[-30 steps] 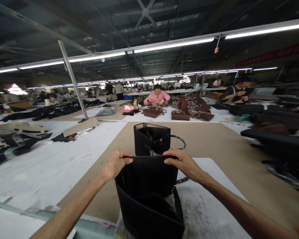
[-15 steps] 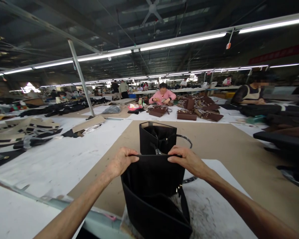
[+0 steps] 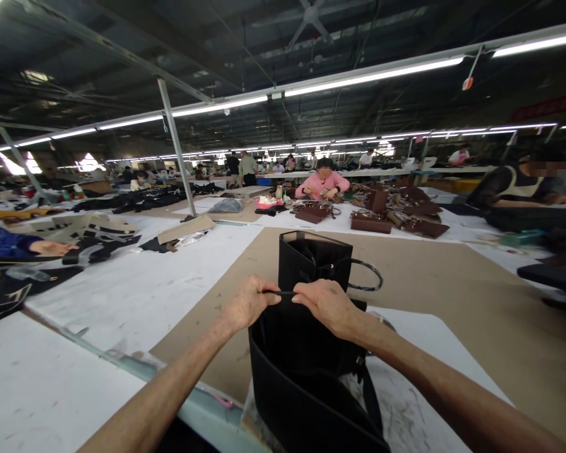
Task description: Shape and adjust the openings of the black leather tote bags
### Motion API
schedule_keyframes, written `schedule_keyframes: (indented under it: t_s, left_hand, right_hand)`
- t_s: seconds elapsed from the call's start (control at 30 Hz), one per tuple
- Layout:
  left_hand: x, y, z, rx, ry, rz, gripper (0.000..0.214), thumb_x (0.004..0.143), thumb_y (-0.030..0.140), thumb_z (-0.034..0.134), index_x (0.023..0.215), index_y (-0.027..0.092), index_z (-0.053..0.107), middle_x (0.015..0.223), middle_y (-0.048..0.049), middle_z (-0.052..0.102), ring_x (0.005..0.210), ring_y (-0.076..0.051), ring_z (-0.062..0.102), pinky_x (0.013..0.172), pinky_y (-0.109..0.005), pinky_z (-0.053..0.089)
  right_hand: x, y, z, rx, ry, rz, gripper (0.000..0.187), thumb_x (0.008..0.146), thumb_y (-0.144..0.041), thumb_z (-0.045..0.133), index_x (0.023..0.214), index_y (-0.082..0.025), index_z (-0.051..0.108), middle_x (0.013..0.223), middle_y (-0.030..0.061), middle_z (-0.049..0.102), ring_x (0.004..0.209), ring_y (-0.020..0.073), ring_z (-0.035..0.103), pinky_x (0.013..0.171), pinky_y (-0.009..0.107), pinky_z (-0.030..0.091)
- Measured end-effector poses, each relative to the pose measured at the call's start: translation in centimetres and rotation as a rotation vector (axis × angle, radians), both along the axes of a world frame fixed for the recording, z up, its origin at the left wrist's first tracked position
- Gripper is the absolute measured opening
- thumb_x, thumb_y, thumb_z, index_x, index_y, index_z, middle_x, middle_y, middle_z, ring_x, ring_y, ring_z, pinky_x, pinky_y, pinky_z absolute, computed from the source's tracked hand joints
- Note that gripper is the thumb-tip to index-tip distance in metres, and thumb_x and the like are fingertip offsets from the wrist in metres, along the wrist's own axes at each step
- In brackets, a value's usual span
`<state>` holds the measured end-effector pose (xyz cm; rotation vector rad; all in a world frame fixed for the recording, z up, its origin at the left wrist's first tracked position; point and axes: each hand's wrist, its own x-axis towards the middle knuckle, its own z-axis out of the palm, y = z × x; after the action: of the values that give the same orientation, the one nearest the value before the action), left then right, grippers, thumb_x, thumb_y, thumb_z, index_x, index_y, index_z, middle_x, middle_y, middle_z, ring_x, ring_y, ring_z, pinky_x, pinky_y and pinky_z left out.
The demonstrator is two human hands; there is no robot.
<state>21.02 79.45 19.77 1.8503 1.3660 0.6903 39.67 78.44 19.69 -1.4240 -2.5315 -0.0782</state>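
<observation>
A black handbag (image 3: 306,402) stands open-topped at the near edge of the table, its dark inside facing up. My left hand (image 3: 252,303) pinches the far top rim of this bag between thumb and fingers. Close beside it, my right hand (image 3: 327,305) grips the same rim, thumb toward me. Just beyond stands a second black handbag (image 3: 295,261), upright and open at the top, with a wrapped handle (image 3: 370,277) sticking out to its right. Part of the near bag's strap (image 3: 370,396) hangs at its right side.
Brown board (image 3: 419,270) and a white sheet (image 3: 419,327) cover the table. Brown bags (image 3: 370,220) lie at the back, before a person in pink (image 3: 323,182). At left, a co-worker's hand (image 3: 51,247) reaches over black and beige pieces. Another person (image 3: 514,182) works at right.
My right hand has slid left along the rim, close to my left hand. The view has turned left, and a co-worker's blue sleeve and hand have come into sight.
</observation>
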Motion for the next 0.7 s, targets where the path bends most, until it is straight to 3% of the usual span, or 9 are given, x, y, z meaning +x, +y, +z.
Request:
schedule_keyframes:
  t_s: [0.13,0.37,0.47,0.7]
  left_hand:
    - [-0.1,0.2,-0.3,0.042,0.002,-0.025,0.021,0.066,0.029,0.052,0.07,0.014,0.066,0.049,0.0042,0.04,0.049,-0.009,0.031,0.05,-0.022,0.026]
    - [-0.3,0.3,-0.3,0.095,0.031,-0.075,0.019,0.068,0.028,0.049,0.063,0.015,0.062,0.049,0.0042,0.038,0.05,-0.01,0.031,0.05,-0.022,0.026]
    - [-0.4,0.1,-0.2,0.065,0.031,-0.055,0.019,0.067,0.029,0.049,0.062,0.016,0.062,0.05,0.004,0.043,0.051,-0.01,0.034,0.05,-0.022,0.026]
    - [-0.6,0.3,-0.4,-0.053,-0.02,-0.082,0.021,0.067,0.031,0.052,0.071,0.015,0.065,0.061,0.0001,0.06,0.06,-0.015,0.05,0.057,-0.023,0.036]
  right_hand:
    - [-1.7,0.4,0.0,0.045,-0.063,0.037,0.024,0.092,-0.031,0.04,0.078,-0.019,0.056,0.068,0.0019,0.062,0.065,0.0164,0.057,0.053,0.026,0.026]
    - [-2.2,0.9,-0.1,0.077,-0.115,0.021,0.029,0.093,-0.034,0.036,0.078,-0.019,0.055,0.067,0.003,0.062,0.063,0.0174,0.058,0.05,0.027,0.025]
    - [-0.4,0.8,-0.3,0.057,-0.113,0.006,0.03,0.093,-0.039,0.037,0.078,-0.02,0.055,0.065,0.0017,0.06,0.061,0.0163,0.057,0.05,0.026,0.026]
    - [7.9,-1.2,-1.6,0.007,0.118,-0.035,0.034,0.094,-0.038,0.031,0.076,-0.019,0.053,0.079,0.0017,0.055,0.075,0.0165,0.051,0.069,0.027,0.036]
